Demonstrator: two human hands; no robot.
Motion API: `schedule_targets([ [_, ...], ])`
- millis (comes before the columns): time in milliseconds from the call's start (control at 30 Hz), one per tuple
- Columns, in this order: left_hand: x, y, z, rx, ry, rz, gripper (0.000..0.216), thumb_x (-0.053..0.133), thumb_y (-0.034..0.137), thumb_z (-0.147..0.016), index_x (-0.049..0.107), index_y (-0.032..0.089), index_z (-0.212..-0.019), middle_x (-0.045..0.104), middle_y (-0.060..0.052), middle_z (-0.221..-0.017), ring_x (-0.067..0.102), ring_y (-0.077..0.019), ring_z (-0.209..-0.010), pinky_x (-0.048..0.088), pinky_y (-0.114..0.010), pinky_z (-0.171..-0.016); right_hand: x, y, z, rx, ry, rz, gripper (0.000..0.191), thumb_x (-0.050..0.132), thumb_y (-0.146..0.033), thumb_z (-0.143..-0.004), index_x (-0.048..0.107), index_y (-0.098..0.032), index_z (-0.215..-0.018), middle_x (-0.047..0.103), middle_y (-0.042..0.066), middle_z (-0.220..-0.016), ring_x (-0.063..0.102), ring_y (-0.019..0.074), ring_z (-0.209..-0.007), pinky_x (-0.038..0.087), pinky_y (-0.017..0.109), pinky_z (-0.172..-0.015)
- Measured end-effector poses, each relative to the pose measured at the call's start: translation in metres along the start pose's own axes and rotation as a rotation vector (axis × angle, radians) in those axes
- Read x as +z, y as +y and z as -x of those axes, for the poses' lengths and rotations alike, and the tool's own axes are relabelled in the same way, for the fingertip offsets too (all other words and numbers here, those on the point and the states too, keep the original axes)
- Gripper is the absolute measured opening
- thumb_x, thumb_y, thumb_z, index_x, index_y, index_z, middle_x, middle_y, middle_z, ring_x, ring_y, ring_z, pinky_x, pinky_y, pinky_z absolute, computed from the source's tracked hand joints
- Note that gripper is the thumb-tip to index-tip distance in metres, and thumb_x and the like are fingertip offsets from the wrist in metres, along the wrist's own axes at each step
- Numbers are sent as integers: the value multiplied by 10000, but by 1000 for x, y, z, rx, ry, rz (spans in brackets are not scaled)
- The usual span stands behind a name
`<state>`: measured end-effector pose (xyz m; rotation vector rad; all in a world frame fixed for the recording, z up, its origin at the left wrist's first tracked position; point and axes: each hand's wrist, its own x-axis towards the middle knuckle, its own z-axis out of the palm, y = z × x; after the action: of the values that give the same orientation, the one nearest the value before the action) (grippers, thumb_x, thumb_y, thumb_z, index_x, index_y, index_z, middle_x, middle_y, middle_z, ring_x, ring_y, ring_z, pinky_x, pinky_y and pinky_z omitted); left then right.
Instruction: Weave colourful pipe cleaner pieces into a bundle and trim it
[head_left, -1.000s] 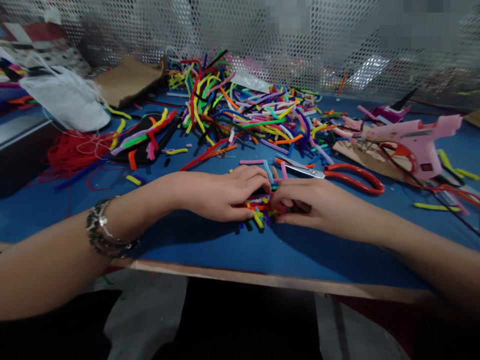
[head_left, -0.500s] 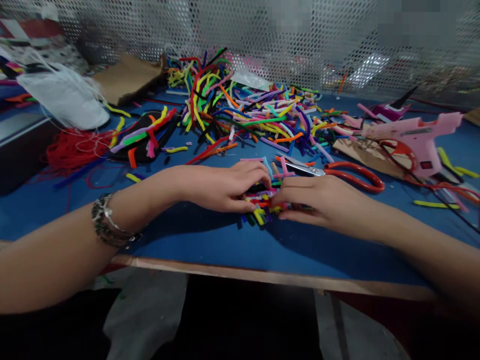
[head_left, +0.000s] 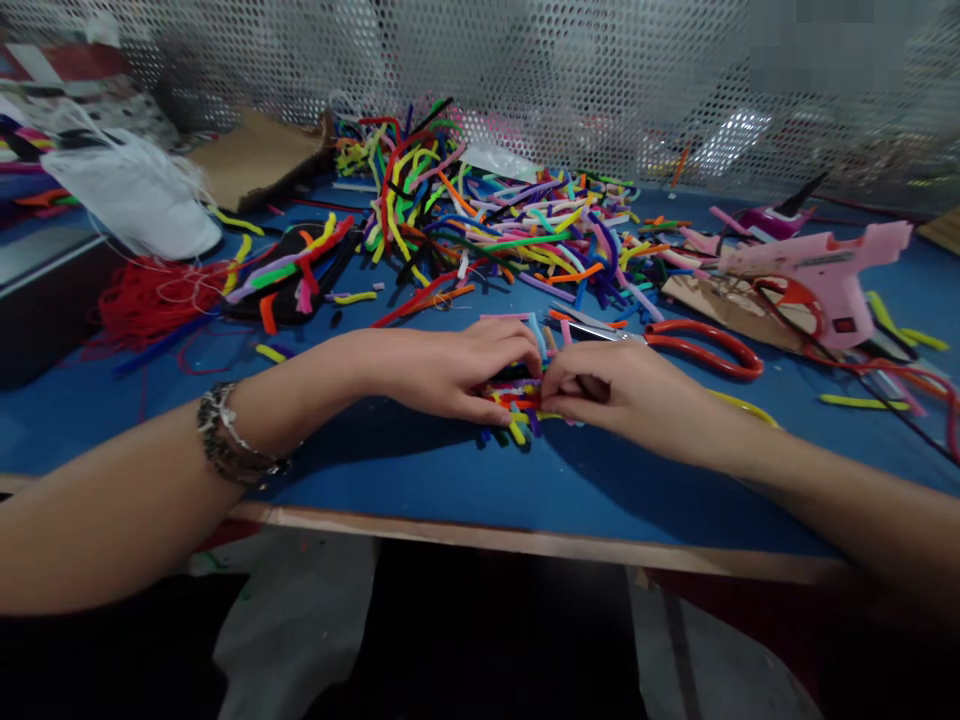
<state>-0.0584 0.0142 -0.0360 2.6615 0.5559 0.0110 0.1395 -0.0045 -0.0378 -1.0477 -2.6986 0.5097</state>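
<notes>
My left hand (head_left: 450, 372) and my right hand (head_left: 626, 392) meet at the middle of the blue table (head_left: 420, 480). Between their fingertips lies a small bundle of short cut pipe cleaners (head_left: 517, 412) in red, yellow, blue and purple. Both hands have their fingers curled and pressed onto this bundle from either side. A beaded bracelet (head_left: 229, 442) circles my left wrist. Most of the bundle is hidden under the fingers.
A big heap of coloured pipe cleaners (head_left: 487, 225) fills the back middle. Red-handled scissors (head_left: 675, 345) lie just behind my right hand. A pink glue gun (head_left: 832, 275) rests at the right on cardboard. Red string (head_left: 150, 295) and a white bag (head_left: 135, 200) lie at the left.
My right hand has shifted slightly left and closer to my left hand, fingers closing tighter over the bundle. The left hand has barely moved.
</notes>
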Motion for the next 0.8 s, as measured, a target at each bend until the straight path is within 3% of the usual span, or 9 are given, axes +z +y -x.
schedule_targets([
  [133, 0, 0, 0, -8, 4, 16, 350, 429, 355, -817, 410, 119, -1074, 423, -117, -1147, 297, -217, -1154, 228, -319, -982, 1, 1, 0, 19, -2, 29, 71, 561, -212, -752, 506, -167, -754, 478, -59, -576, 397, 66, -487, 282, 177, -463],
  [333, 1, -3, 0, 7, 11, 41, 320, 422, 339, -820, 397, 140, -1069, 425, -99, -1104, 342, -189, -1073, 271, -301, -950, -2, -4, 10, -306, 102, 279, 158, 473, -280, -825, 585, -170, -845, 612, 39, -809, 532, 132, -694, 343, 246, -601],
  [467, 1, -4, 0, 0, 15, 45, 333, 418, 360, -818, 392, 144, -1071, 414, -98, -1113, 325, -184, -1088, 254, -286, -961, 3, -6, 10, -432, 143, 371, 248, 397, -303, -870, 606, -174, -838, 645, 50, -808, 557, 162, -757, 348, 287, -644],
  [633, 1, -3, 0, 6, 15, 48, 330, 425, 354, -817, 406, 137, -1065, 430, -101, -1101, 340, -190, -1077, 259, -285, -956, 10, -7, 7, -337, 149, 195, 192, 449, -249, -846, 606, -172, -766, 626, 28, -756, 538, 128, -713, 367, 258, -666],
  [800, 1, -1, 0, 10, 12, 31, 328, 417, 343, -822, 416, 121, -1063, 436, -109, -1098, 345, -193, -1074, 249, -292, -965, 11, -9, 7, -286, 91, 135, 142, 538, -307, -786, 598, -178, -789, 605, 24, -777, 522, 131, -708, 375, 255, -652],
])
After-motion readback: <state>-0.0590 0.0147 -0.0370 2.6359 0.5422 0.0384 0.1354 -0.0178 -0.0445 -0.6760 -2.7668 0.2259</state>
